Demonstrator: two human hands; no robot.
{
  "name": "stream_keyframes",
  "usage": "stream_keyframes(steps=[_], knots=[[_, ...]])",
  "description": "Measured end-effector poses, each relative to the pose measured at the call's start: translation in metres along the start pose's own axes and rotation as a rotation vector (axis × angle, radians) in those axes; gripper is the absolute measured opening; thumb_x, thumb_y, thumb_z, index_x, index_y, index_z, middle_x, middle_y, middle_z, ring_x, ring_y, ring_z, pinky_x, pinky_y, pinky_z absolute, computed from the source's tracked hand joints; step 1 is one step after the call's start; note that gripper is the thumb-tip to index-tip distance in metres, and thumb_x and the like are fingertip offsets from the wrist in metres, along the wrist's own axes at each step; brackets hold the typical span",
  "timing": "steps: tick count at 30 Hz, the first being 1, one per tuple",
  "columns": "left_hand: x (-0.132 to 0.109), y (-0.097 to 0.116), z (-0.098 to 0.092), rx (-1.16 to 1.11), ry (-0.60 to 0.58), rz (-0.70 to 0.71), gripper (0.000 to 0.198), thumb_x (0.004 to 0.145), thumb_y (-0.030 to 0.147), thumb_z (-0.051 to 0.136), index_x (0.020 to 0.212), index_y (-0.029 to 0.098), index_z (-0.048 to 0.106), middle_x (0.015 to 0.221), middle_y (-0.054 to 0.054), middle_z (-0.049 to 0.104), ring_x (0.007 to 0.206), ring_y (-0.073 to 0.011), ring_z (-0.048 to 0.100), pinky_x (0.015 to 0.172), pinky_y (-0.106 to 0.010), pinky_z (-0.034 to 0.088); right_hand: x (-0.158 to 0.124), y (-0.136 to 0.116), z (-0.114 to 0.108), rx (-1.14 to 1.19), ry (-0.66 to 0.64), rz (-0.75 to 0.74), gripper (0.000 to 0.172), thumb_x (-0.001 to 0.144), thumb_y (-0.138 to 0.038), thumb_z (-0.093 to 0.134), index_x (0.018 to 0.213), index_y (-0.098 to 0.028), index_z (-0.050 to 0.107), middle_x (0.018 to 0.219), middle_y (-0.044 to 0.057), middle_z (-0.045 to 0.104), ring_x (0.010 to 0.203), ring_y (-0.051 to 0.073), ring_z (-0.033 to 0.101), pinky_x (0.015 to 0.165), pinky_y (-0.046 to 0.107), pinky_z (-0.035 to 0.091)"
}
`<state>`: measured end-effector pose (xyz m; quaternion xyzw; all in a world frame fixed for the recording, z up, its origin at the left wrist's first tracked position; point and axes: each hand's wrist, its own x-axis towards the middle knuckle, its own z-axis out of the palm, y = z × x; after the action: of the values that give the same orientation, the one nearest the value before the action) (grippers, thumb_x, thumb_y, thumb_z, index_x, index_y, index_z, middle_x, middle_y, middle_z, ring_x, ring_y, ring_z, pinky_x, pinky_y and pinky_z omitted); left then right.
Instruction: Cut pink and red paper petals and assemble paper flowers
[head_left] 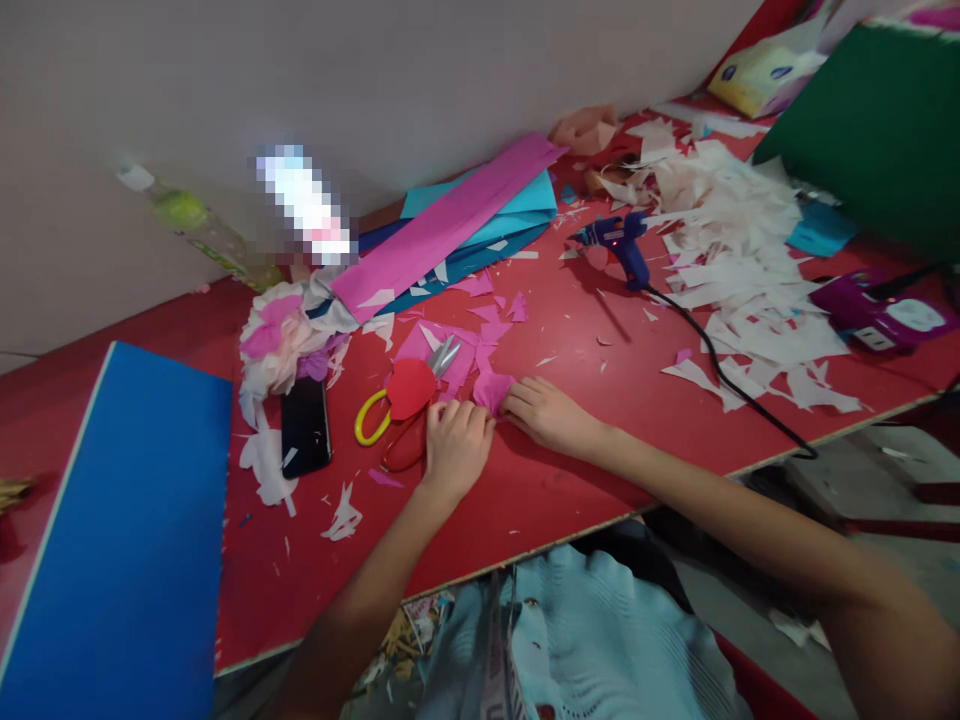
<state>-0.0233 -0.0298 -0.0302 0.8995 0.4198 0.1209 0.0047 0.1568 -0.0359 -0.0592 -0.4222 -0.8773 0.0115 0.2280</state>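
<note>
A small piece of pink crepe paper (pixel 492 390) is pinched between my two hands, just above the red table (pixel 585 350). My left hand (pixel 459 445) has its fingers closed on the paper's lower left edge. From the other side my right hand (pixel 551 412) grips its right edge, fingers pressed together. Just left of my left hand lie scissors (pixel 371 418) with a yellow and a red handle loop. A round red paper piece (pixel 410 388) covers the middle of the scissors. Pink paper scraps (pixel 457 350) lie around the blades.
Folded pink crepe paper (pixel 450 230) rests on blue sheets behind my hands. A blue glue gun (pixel 619 245) trails a black cord to the right, near heaped white scraps (pixel 735 230). A phone (pixel 305 428), paper flower (pixel 274 335) and blue board (pixel 135 540) are at left.
</note>
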Motion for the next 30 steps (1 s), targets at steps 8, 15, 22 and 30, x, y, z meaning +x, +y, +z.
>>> stream_keyframes(steps=[8,15,22,30], knots=[[0.000,0.000,0.000,0.010,0.003,-0.013,0.011,0.087,0.023,0.050,0.080,0.018,0.057,0.078,-0.004,0.063,0.079,-0.0192,0.054,0.080,-0.037,0.035,-0.001,0.005,-0.006,-0.060,-0.022,-0.051,0.031,0.096,-0.024,0.032,0.085,-0.011,0.059,0.077,0.008,0.056,0.072,0.019,0.044,0.068,0.031,0.032],[0.000,-0.001,0.000,0.002,-0.017,-0.009,0.011,0.088,0.023,0.049,0.081,0.018,0.057,0.079,-0.003,0.063,0.078,-0.0186,0.053,0.079,-0.036,0.034,-0.003,0.008,-0.007,-0.099,-0.068,-0.069,0.030,0.095,-0.019,0.031,0.084,-0.011,0.059,0.078,0.009,0.056,0.072,0.019,0.043,0.069,0.032,0.031],[0.000,-0.001,0.000,0.012,-0.027,-0.017,0.011,0.088,0.024,0.049,0.082,0.018,0.057,0.080,-0.003,0.063,0.079,-0.0185,0.053,0.079,-0.036,0.034,-0.007,0.012,-0.009,-0.119,-0.082,-0.061,0.031,0.096,-0.022,0.031,0.086,-0.011,0.057,0.077,0.008,0.055,0.071,0.019,0.043,0.069,0.032,0.031],[0.001,0.000,0.001,0.008,-0.029,-0.026,0.012,0.088,0.024,0.049,0.082,0.018,0.058,0.080,-0.003,0.064,0.080,-0.0188,0.054,0.079,-0.036,0.033,-0.014,0.019,-0.020,-0.108,-0.117,-0.061,0.032,0.096,-0.020,0.030,0.084,-0.011,0.058,0.077,0.009,0.054,0.072,0.019,0.043,0.070,0.031,0.032]])
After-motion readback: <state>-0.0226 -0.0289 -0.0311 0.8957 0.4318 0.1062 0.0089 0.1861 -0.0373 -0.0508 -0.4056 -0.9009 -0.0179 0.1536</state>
